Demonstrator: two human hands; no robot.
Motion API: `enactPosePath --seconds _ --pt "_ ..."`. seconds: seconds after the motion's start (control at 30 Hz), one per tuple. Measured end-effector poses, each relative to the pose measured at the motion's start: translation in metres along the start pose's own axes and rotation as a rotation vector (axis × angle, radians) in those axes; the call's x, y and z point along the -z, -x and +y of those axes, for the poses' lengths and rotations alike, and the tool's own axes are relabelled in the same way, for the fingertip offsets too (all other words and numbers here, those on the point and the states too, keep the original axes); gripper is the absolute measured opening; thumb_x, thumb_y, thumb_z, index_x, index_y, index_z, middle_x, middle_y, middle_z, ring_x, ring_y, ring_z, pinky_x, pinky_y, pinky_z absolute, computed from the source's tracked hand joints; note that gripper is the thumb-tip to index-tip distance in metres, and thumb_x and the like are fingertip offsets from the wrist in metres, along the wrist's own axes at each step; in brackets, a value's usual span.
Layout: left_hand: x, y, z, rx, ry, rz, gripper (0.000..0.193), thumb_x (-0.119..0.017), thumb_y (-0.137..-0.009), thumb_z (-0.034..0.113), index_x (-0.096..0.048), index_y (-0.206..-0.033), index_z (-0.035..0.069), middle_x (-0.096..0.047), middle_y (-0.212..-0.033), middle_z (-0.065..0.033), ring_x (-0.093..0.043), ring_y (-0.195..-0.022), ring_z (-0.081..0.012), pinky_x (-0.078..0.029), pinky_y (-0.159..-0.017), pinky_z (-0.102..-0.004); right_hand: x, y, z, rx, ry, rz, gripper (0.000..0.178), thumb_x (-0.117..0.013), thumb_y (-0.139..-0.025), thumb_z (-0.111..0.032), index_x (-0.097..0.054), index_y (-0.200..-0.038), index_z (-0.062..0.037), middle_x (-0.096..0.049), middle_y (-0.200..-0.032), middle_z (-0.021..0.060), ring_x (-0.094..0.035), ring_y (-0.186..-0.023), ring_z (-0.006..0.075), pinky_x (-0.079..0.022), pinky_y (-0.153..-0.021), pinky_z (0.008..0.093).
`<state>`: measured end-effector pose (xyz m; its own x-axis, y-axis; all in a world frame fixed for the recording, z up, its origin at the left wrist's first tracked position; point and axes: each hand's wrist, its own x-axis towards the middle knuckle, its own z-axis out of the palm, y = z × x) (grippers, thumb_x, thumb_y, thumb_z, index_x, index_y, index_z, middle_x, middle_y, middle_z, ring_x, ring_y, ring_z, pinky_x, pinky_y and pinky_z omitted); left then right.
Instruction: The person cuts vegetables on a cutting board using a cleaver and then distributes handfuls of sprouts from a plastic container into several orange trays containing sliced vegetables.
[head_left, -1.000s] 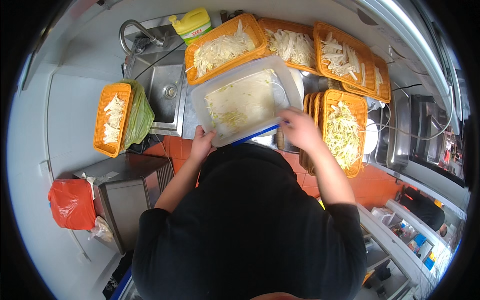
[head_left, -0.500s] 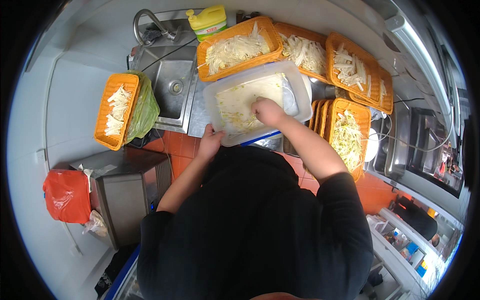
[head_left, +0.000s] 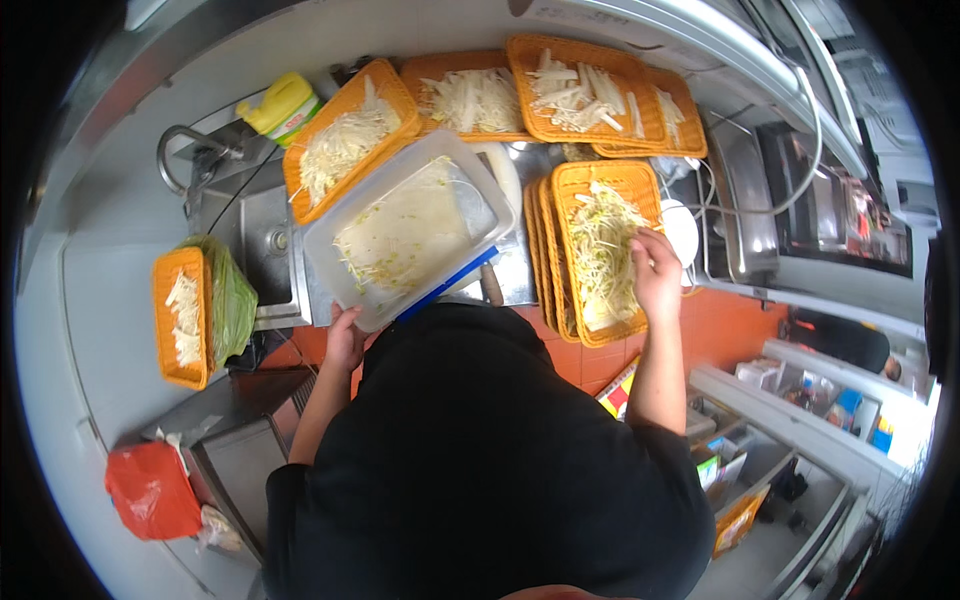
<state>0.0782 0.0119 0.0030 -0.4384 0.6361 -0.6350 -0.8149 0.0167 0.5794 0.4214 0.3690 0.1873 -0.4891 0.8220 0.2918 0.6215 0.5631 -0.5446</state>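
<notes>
A translucent plastic tub (head_left: pixel 398 297) tilts on the counter in front of me, with loose bean sprouts (head_left: pixel 378 262) scattered over its bottom. My left hand (head_left: pixel 345 338) grips its near left corner. A blue edge (head_left: pixel 445 283) runs along the tub's near side. To the right, an orange woven basket (head_left: pixel 566 185) tops a stack of similar ones and holds a heap of bean sprouts (head_left: pixel 603 255). My right hand (head_left: pixel 657 268) is over this basket's right rim, fingers bent together beside the sprouts. Whatever lies between those fingertips is hidden.
Orange baskets of pale strips (head_left: pixel 345 150) line the back; another basket (head_left: pixel 182 372) leans by a green bag (head_left: pixel 232 305) at left. Also around are a sink (head_left: pixel 225 205), yellow jug (head_left: pixel 283 105), knife handle (head_left: pixel 490 284), white plate (head_left: pixel 681 232) and red bag (head_left: pixel 153 492). A person (head_left: pixel 838 343) is far right.
My right hand has left the tub and moved right to the basket of bean sprouts. My left hand stays on the tub's corner. The view has swung to the right.
</notes>
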Motion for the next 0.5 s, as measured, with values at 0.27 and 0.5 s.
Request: enactPosePath --seconds 0.27,0.5 --pt "0.093 -0.021 -0.074 0.021 0.207 -0.241 0.072 -0.057 -0.079 0.019 -0.042 -0.146 -0.002 -0.056 -0.140 -0.0214 -0.052 -0.133 -0.0406 -0.041 -0.114 -0.0540 0.000 0.003 -0.032 0.068 -0.205 -0.052 0.006 -0.062 -0.093 0.000 -0.067 -0.092 0.0041 -0.067 -0.092 0.0142 -0.065 -0.086 0.0257 -0.051 -0.082 0.0332" --pt "0.072 0.129 -0.037 -0.373 0.322 -0.126 0.087 -0.062 -0.076 0.038 -0.038 -0.154 0.011 -0.053 -0.144 -0.0233 -0.054 -0.128 -0.0404 -0.041 -0.111 -0.0518 -0.021 -0.016 -0.082 0.267 -0.335 -0.365 0.005 -0.064 -0.090 0.005 -0.067 -0.093 0.0037 -0.067 -0.095 0.0145 -0.066 -0.088 0.0267 -0.051 -0.083 0.0325"
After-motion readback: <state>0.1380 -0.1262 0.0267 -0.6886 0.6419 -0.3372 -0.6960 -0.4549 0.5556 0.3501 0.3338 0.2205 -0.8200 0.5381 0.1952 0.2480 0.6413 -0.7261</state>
